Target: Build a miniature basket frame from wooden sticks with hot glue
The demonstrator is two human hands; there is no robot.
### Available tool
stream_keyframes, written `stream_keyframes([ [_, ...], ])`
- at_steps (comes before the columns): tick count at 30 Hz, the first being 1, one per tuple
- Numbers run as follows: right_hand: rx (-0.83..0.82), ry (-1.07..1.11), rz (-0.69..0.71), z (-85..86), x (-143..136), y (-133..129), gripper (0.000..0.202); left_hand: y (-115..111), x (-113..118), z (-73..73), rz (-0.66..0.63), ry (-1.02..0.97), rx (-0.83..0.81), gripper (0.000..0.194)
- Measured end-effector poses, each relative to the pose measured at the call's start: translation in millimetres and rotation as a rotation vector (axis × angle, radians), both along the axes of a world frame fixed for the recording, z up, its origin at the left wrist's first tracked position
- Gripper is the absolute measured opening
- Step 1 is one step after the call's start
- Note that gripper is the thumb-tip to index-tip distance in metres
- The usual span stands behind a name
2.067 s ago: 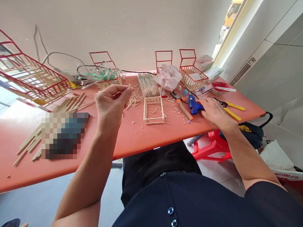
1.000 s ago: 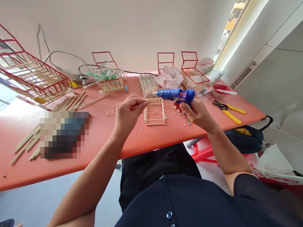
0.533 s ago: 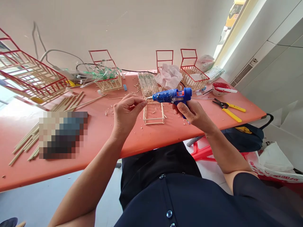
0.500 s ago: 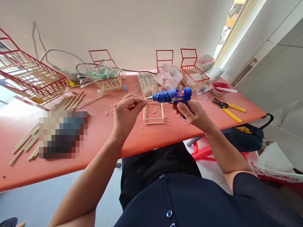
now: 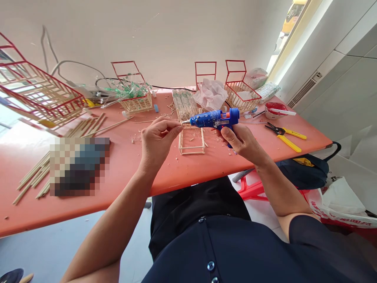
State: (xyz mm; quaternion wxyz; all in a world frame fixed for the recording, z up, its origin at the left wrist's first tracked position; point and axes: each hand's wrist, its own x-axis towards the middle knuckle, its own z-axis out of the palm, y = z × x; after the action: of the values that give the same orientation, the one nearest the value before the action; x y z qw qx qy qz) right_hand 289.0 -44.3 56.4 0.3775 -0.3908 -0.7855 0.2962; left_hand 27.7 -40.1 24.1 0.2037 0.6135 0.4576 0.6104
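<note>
My right hand is closed round the handle of a blue glue gun, whose body is specked with white bits. Its nozzle points left and meets the fingertips of my left hand. Thumb and fingers of that hand are pinched together; whatever lies between them is too small to make out. Just below the glue gun, a small open frame of thin wooden sticks rests on the table, its far part hidden behind the gun.
Small stick baskets with red handles line the back of the orange table. Loose sticks and a blurred dark object lie left. Yellow-handled pliers and a bowl with red inside are right. Wood scraps are scattered about.
Both hands and the glue gun hold nearly the same pose. Only a very slight shift of the whole view shows.
</note>
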Motion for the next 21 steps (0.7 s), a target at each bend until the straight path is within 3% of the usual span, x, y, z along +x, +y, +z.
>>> stream_keyframes([
  [21, 0.018, -0.012, -0.007, 1.5, -0.7, 2.2, 0.066, -1.4, -1.0, -1.6, -0.001, 0.032, 0.038, 0.006],
])
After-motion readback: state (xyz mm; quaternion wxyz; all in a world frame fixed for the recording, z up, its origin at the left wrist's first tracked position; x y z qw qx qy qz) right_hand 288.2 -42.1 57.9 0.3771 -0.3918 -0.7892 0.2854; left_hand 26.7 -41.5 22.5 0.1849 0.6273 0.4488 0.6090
